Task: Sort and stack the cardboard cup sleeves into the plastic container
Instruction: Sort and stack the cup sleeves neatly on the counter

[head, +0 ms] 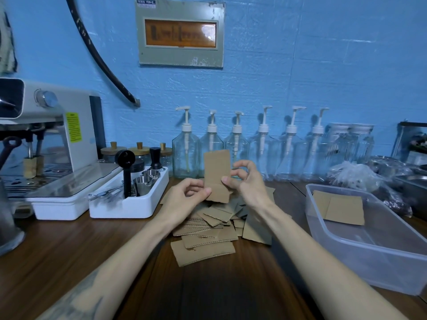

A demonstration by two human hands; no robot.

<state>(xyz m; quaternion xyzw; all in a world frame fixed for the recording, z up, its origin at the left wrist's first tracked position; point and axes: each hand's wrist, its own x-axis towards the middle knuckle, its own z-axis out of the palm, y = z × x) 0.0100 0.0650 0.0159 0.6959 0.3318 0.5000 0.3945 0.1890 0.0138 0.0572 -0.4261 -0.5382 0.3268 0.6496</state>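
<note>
two bare forearms reach in from the bottom edge over a dark wooden bench (pixel 57 255). between them lies a loose pile (pixel 209 229) of flattened brown cardboard sleeves, overlapping at many angles, the nearest ones flat on the wood. above the pile both hands hold one sleeve (pixel 217 172) upright, its long side vertical. the left hand (pixel 184 192) pinches its lower left edge, thumb in front, fingers curled behind. the right hand (pixel 247 181) pinches the right edge with thumb and forefinger, the other fingers curled loosely and apart from the card.

to the right, well apart from the pile, a clear plastic tub (pixel 374 255) stands on the bench. one sleeve (pixel 342 207) lies flat on its floor, toward the far end.

to the left of the hands a white tray (pixel 129 206) holds a black tool, steel cups and a tamper. just beside it, further left, stands a white coffee machine (pixel 57 139).

behind the hands a row of clear pump bottles (pixel 249 148) lines the blue wall (pixel 346 65), with small wood-lidded jars to the left and crumpled plastic bags (pixel 360 174) to the right. higher on the wall hangs a grey panel box (pixel 181 34).
</note>
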